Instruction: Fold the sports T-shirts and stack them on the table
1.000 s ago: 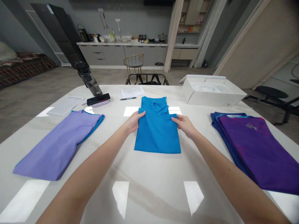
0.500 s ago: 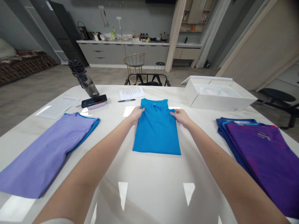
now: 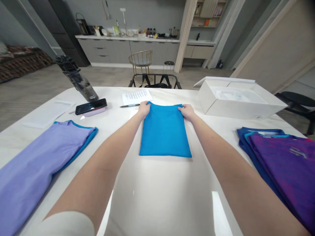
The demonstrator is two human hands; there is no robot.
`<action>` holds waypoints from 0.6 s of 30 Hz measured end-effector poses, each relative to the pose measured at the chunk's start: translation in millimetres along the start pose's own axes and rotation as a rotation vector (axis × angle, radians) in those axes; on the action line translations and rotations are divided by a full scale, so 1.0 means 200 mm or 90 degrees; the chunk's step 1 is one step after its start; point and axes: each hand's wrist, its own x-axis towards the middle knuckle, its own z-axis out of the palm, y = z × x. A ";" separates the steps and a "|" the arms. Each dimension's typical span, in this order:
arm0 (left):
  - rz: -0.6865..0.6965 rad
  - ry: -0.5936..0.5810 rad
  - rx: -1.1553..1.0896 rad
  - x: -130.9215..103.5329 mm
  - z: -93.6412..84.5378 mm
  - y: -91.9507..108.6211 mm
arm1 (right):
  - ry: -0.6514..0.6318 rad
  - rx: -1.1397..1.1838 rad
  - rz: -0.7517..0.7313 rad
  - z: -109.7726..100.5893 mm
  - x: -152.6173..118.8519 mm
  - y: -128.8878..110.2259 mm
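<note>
Blue garment [image 3: 164,131], mid-table: its upper layer now covers the collar visible earlier; I judge this fold nearly closed.
Left hand [image 3: 144,109] and right hand [image 3: 187,112] pinch its far corners. I log a pen [image 3: 129,106] just beside the left, a white box [image 3: 236,106] apart from the right; nearside tabletop [image 3: 162,190] offers room.

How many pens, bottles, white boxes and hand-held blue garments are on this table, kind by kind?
Blue garment, held at its far corners by the left hand and right hand: 1
Pen: 1
Bottle: 1
White box: 1
Total: 4
</note>
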 end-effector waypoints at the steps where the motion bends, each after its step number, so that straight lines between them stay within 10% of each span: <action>1: 0.028 0.016 0.023 0.03 0.00 -0.02 | 0.022 -0.047 -0.021 0.01 0.02 0.02; 7: 0.168 0.069 0.116 0.04 -0.02 -0.03 | 0.100 -0.222 -0.126 0.01 -0.01 0.00; 11: 0.284 -0.058 0.202 -0.13 0.07 -0.03 | 0.156 -0.345 -0.214 0.10 -0.13 -0.08; 14: 0.276 -0.181 0.289 -0.25 0.15 -0.08 | 0.034 -0.364 -0.327 0.23 -0.22 -0.12; 18: 0.222 -0.189 0.421 -0.27 0.18 -0.16 | -0.091 -0.428 -0.247 0.32 -0.28 -0.10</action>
